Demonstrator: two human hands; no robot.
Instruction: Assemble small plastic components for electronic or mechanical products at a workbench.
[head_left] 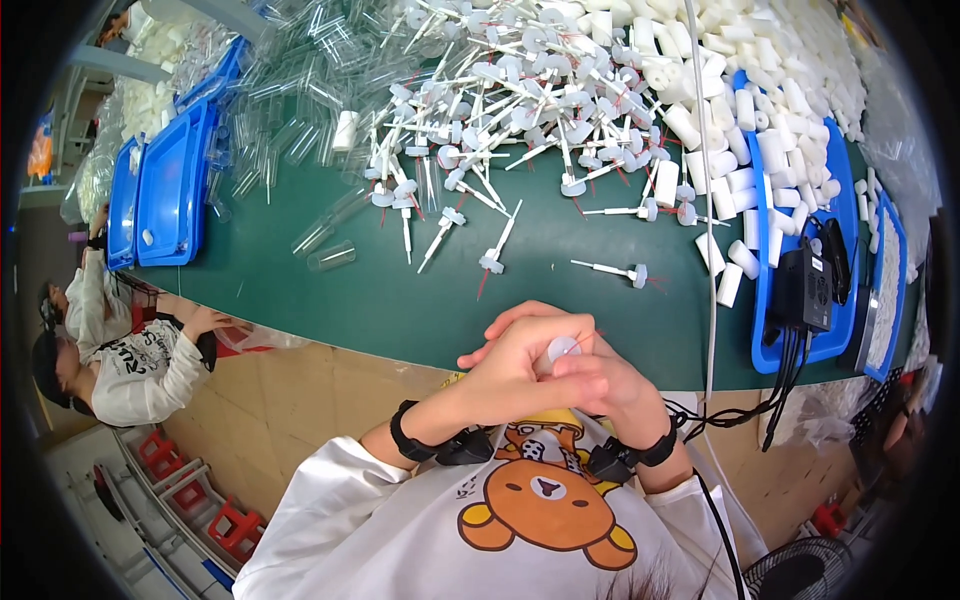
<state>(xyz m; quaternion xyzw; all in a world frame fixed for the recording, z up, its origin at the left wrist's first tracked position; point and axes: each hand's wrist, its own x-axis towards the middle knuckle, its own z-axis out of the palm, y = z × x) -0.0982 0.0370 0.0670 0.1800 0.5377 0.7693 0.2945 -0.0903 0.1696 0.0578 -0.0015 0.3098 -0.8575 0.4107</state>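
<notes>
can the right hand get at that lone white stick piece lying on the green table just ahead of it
Probably yes. The stick piece lies alone on bare green table, nothing between. But the right hand is closed with the left hand on a small white part.

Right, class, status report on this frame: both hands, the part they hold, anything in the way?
Left hand and right hand clasped together. Small white round cap pinched between them, above the green table edge. Nothing in the way.

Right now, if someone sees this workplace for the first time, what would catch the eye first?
Probably the big heap of white plastic stick parts with round caps spread over the far side of the green table, with clear tubes to its left and white foam cylinders to its right. Close to the body, the left hand and right hand press together around one small white cap.
</notes>
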